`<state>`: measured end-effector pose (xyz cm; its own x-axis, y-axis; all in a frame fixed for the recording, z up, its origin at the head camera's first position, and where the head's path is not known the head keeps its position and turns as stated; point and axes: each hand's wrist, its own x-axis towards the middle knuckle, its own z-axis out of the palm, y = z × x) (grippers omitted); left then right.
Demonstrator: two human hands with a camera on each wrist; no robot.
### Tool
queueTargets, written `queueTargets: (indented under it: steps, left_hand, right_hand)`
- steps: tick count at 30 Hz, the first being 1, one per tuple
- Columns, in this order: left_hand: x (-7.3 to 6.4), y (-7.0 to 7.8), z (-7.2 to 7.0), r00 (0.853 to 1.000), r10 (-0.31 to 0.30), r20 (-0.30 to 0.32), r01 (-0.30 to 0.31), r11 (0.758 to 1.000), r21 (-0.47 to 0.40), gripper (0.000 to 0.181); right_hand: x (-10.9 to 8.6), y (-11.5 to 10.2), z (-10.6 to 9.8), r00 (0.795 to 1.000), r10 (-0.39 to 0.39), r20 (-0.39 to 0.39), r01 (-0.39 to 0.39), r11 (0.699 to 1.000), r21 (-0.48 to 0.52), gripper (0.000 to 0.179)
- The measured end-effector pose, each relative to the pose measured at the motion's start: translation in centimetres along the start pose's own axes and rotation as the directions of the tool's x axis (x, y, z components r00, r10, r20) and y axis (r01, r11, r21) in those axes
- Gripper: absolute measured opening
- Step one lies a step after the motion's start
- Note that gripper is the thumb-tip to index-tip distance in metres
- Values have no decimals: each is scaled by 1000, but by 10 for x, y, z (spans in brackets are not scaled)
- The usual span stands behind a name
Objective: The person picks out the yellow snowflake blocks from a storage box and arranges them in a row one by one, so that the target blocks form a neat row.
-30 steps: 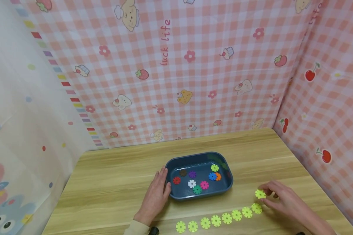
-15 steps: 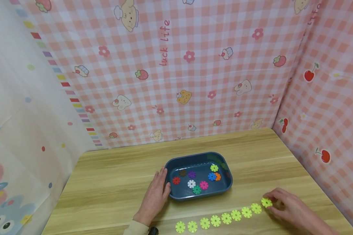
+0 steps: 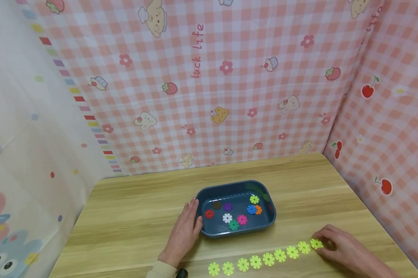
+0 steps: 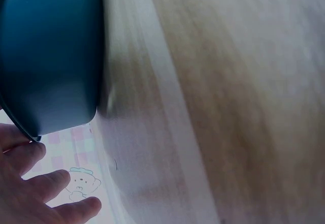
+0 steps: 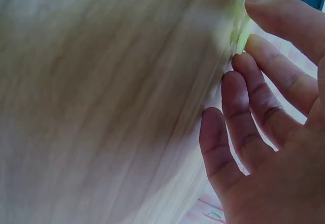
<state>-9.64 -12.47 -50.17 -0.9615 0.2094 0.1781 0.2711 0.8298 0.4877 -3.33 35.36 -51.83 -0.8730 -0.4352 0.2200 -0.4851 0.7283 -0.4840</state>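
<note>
My right hand pinches a yellow-green snowflake disc between thumb and forefinger, low at the right end of a row of matching discs. From the right wrist, the disc shows edge-on by the tips of thumb and forefinger, while the other fingers bend toward the wood. My left hand rests with extended fingers along the left side of a dark blue tray. In the left wrist view its fingertips sit right at the tray's rim. The palm side is mostly hidden in the head view.
Inside the tray lie several loose snowflake discs, among them a red disc, a white disc and a blue disc. The wood-grain table meets a pink checked cloth behind and another at the right.
My right hand has brought the yellow-green disc down and slightly right, from above the row to its right end. The left hand and the tray have stayed put.
</note>
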Motion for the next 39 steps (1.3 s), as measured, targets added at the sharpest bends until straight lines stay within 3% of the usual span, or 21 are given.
queueTargets:
  steps: [6, 14, 19, 28, 33, 36, 39]
  left_hand:
    - [0, -1, 0, 1000, 10, -1, -10, 1000, -12, 56]
    - [0, -1, 1, 1000, -3, 3, 3, 1000, -6, 57]
    - [0, -1, 0, 1000, -7, 6, 7, 1000, -5, 57]
    - [-1, 0, 1, 1000, -14, 13, 14, 1000, -10, 58]
    - [0, -1, 1, 1000, -19, 20, 19, 1000, -10, 58]
    - [0, -1, 1, 1000, -21, 20, 21, 1000, -11, 58]
    - [0, -1, 1, 1000, -25, 18, 25, 1000, -14, 58]
  right_hand:
    - [2, -1, -1, 994, 75, 77, -75, 997, 0, 24]
    - [3, 0, 0, 999, 25, 45, -24, 1000, -14, 27]
    - [2, -1, 0, 997, 50, 66, -49, 999, -17, 27]
    - [1, -1, -2, 997, 29, 71, -29, 1000, -5, 28]
    - [4, -10, -11, 979, 155, 129, -162, 986, 41, 31]
    - [8, -17, -16, 976, 196, 93, -198, 980, 15, 31]
    - [14, -24, -16, 991, 135, -26, -136, 989, -51, 30]
